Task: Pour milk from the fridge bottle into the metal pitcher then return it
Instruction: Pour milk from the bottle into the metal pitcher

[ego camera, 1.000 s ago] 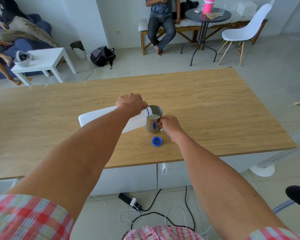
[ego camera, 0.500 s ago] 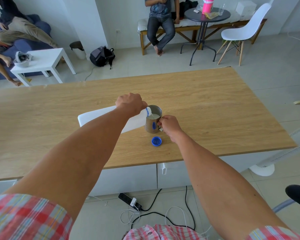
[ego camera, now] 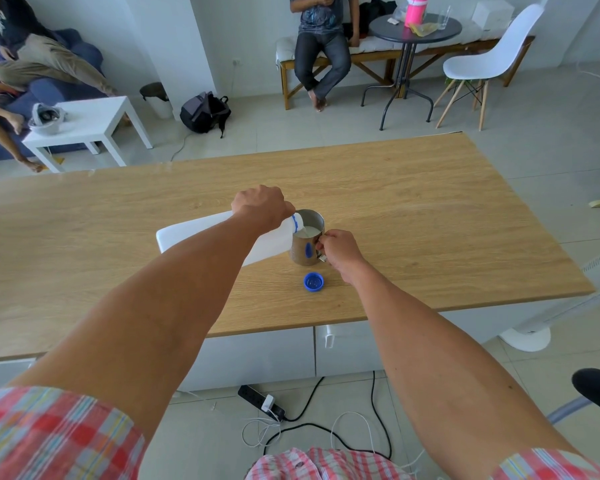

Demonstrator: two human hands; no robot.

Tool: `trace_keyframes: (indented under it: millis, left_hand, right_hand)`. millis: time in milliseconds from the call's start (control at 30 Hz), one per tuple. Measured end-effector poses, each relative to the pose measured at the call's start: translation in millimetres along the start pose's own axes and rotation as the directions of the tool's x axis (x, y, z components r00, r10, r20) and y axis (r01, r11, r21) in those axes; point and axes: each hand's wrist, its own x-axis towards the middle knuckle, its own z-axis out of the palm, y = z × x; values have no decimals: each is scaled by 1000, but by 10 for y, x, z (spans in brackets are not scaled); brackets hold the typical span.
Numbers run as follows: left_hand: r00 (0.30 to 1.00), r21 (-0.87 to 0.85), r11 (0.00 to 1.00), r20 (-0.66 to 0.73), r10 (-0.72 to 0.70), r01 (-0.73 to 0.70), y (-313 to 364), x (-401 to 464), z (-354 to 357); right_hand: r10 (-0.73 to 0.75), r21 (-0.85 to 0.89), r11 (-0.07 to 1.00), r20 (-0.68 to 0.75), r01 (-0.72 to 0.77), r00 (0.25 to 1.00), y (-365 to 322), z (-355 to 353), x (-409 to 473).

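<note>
Wooden table point(ego camera: 430, 209): bears all items, mid-room. Milk bottle point(ego camera: 201, 233): white, tipped near-flat, neck over pitcher rim; left hand point(ego camera: 260, 207) wrapped round its upper end, fingers closed on it. Metal pitcher point(ego camera: 307, 242): upright, centre of table, milk visible inside; right hand point(ego camera: 338, 249) pinching its handle. Blue cap point(ego camera: 314, 282): loose, just in front of pitcher. Step: pour underway. Next, prob.: right the bottle w/o dripping, recap, back to fridge.

Bare forearms — short plaid sleeves point(ego camera: 49, 434).
</note>
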Motion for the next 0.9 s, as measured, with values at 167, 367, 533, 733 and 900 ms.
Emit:
trace_keyframes:
  millis: [167, 367, 533, 733, 900]
  left_hand:
    - [1000, -5, 1000, 2, -9, 9, -2, 7, 5]
    - [1000, -5, 1000, 2, -12, 12, -12, 10, 10]
    - [1000, -12, 1000, 3, -9, 9, -12, 13, 11]
    - [1000, -6, 1000, 10, -11, 11, 1, 11, 3]
    - [1000, -8, 1000, 10, -15, 15, 3, 16, 0]
  right_hand:
    - [1, 16, 1000, -6, -1, 1000, -3, 1, -4]
    - [3, 16, 1000, -1, -3, 1000, 1, 2, -4]
    - [3, 16, 1000, 0, -3, 1000, 3, 3, 8]
    - [3, 17, 1000, -3, -3, 1000, 12, 6, 11]
    - [4, 20, 1000, -7, -3, 1000, 16, 6, 18]
